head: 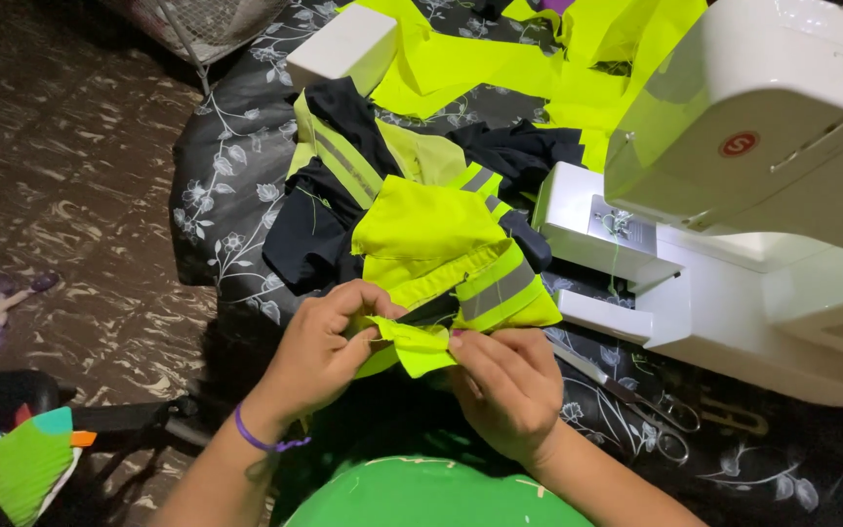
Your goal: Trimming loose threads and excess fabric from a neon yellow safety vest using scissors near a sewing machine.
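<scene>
Left hand: the left hand (322, 344) is closed, and its thumb and fingers pinch the left edge of a small neon yellow fabric piece (414, 348), near the centre of the view.
Right hand: the right hand (505, 383) is closed too and pinches the same piece from its 3 o'clock side; the two hands almost touch.
Fabric piece: it is folded and creased, held between both hands above the lap, at the lower end of the garment.
Wrist: a purple band (258, 438) goes around the left wrist, at 7 o'clock from the hand.
Garment: a neon yellow garment with a grey reflective stripe (496, 291) lies at 12 to 1 o'clock from the hands, on top of black fabric (309, 229).
Scissors: metal scissors (636, 405) lie at 3 o'clock from the right hand, on the dark worktop cloth with white flowers (221, 205).
Sewing machine: a white sewing machine (753, 185) stands at 2 o'clock; it carries a small round red label (739, 143) on its upper body.
More fabric: neon yellow cut pieces (500, 63) lie at 12 o'clock, far from the hands, beside a white box (343, 44).
Floor: a brown patterned floor (60, 176) is at 9 to 10 o'clock.
</scene>
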